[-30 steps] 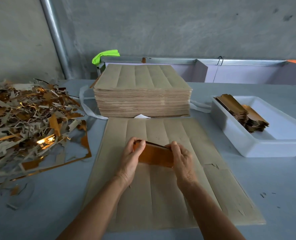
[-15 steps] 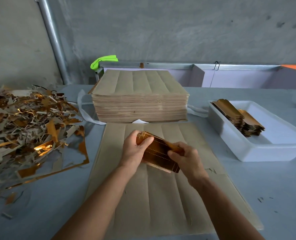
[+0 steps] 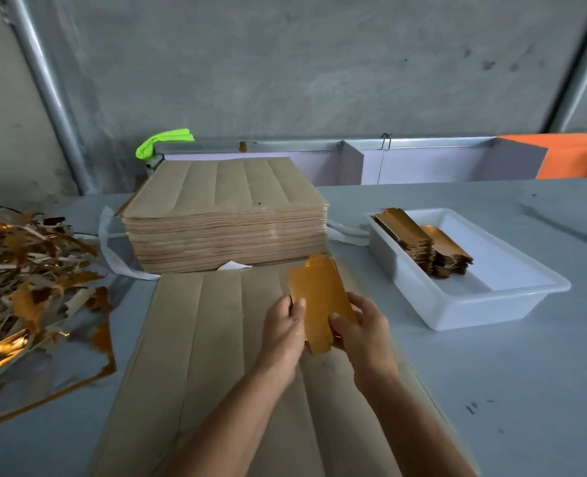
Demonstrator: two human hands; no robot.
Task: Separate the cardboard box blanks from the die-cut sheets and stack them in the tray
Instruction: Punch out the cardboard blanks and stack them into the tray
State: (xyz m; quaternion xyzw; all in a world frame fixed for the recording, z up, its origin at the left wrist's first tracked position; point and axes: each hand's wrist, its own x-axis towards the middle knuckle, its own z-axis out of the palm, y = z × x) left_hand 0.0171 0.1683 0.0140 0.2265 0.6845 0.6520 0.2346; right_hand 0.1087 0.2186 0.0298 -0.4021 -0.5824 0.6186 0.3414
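Both hands hold a small stack of gold box blanks (image 3: 319, 297) above a brown die-cut sheet (image 3: 216, 339) lying flat in front of me. My left hand (image 3: 283, 330) pinches the stack's left edge, and my right hand (image 3: 362, 330) grips its lower right side with thumb on top. The blanks stand tilted, gold face toward me. A white tray (image 3: 470, 304) at the right holds two piles of gold blanks (image 3: 422, 247) in its far corner. A thick stack of die-cut sheets (image 3: 223, 215) sits behind the flat sheet.
A heap of gold and white offcut scrap (image 3: 27, 290) covers the table's left side. White strapping (image 3: 113, 256) lies beside the thick stack. Low panels (image 3: 422, 163) and a green cloth (image 3: 163, 141) line the table's far edge, with a grey wall behind.
The stack of blanks has turned from lying across between the hands to standing lengthwise and tilted, and both hands have moved right, nearer the tray.
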